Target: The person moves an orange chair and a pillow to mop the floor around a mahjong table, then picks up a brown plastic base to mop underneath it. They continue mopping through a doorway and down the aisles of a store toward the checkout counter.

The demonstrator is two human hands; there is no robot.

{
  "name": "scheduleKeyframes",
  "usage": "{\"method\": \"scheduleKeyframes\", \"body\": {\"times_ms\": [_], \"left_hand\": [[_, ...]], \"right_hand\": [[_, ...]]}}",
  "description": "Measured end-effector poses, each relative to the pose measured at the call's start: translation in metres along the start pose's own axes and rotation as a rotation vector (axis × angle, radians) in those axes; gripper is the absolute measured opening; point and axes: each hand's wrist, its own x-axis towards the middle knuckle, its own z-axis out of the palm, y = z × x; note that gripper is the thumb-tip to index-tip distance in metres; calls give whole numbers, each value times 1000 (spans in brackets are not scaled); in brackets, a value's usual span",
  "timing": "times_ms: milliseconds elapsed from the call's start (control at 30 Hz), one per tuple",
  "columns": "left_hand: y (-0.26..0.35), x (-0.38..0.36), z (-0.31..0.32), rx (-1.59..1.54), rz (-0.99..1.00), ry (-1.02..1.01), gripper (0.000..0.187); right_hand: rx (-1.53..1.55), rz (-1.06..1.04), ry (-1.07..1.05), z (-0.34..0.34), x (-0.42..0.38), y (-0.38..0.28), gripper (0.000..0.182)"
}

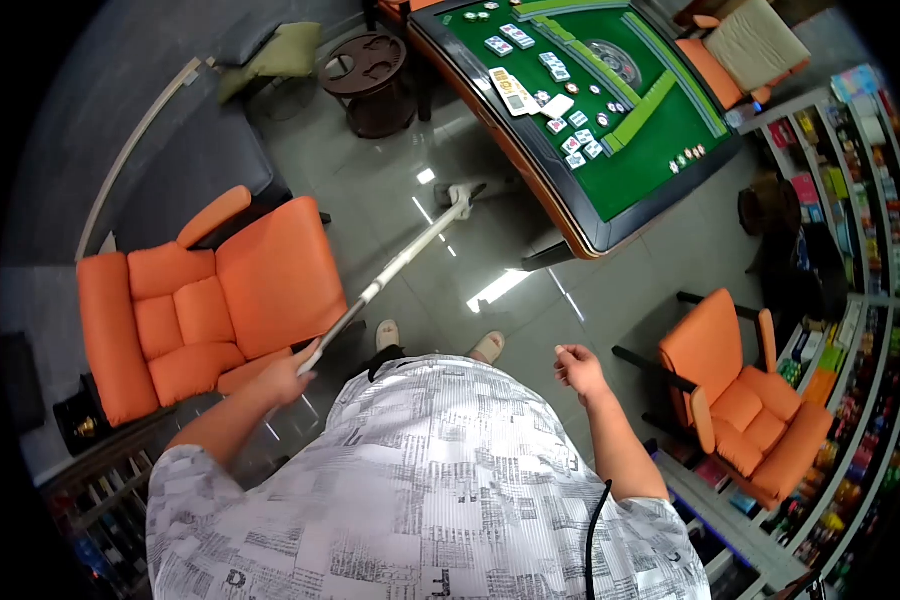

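My left hand (288,380) is closed around the grey upper end of a mop's long pole. The mop (400,262) slants away across the floor, its pole white further down. Its whitish head (460,196) rests on the tiles near the side of the mahjong table (660,190); the head's exact shape is hard to make out. My right hand (580,370) hangs in the air at my right side, fingers curled in, and nothing shows in it.
Orange armchairs stand to my left (280,265) and right (705,345). A round dark side table (370,85) is ahead. Mahjong tiles (554,67) and chips lie on the green table top. Shelves packed with goods (875,350) line the right side.
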Motion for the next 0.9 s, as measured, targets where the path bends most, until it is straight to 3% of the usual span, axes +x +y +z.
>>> {"method": "scheduleKeyframes", "body": {"times_ms": [67, 100, 133, 200, 233, 333, 467, 600, 667, 733, 833, 900], "left_hand": [[-8, 78, 3, 3, 174, 44, 77], [-27, 131, 18, -9, 405, 167, 80], [23, 144, -8, -342, 50, -143, 84], [47, 198, -8, -833, 61, -321, 83], [51, 226, -3, -971, 64, -395, 74], [71, 255, 8, -896, 15, -355, 63], [43, 253, 14, -452, 15, -221, 62], [-60, 246, 5, -189, 123, -132, 62], [-188, 287, 46, -104, 551, 103, 62], [-224, 223, 29, 168, 619, 225, 61], [-220, 103, 8, -89, 221, -56, 57], [-233, 43, 19, -118, 140, -114, 54]], "right_hand": [[37, 7, 43, 12, -11, -1, 32], [71, 4, 54, 21, -18, -2, 32], [89, 8, 85, 33, -26, -4, 32], [118, 15, 144, 62, -40, -7, 33], [150, 3, 160, 77, -45, -3, 32], [231, 20, 183, 127, -67, 0, 31], [255, 25, 167, 181, -98, 13, 35], [315, 72, 171, 205, -115, 32, 35], [361, 81, 151, 212, -111, 48, 34], [372, 81, 128, 215, -106, 56, 33], [355, 71, 100, 223, -102, 55, 33], [346, 59, 66, 226, -94, 52, 33]]}}
